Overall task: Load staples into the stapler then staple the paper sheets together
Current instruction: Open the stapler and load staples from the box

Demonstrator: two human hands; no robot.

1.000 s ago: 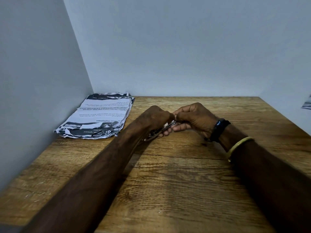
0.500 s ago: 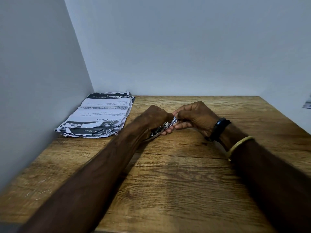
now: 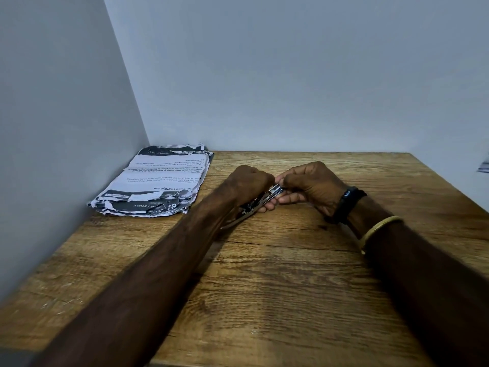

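Observation:
A small metal stapler [image 3: 255,205] lies slanted between both hands over the middle of the wooden table [image 3: 277,300]. My left hand [image 3: 247,181] is closed around its rear half and hides most of it. My right hand [image 3: 309,185] pinches the stapler's front metal end [image 3: 276,190] with thumb and fingertips. Whether staples lie in the channel is hidden. A stack of crumpled printed paper sheets [image 3: 158,181] rests at the table's far left corner, apart from both hands.
Grey walls close off the table on the left [image 3: 53,154], at the back [image 3: 291,75] and on the right. A black band and a yellow bangle [image 3: 378,227] sit on my right wrist. The table's near edge runs along the bottom.
Both hands have stayed nearly in place; my right fingers have shifted slightly on the stapler's front end. The paper stack has not moved.

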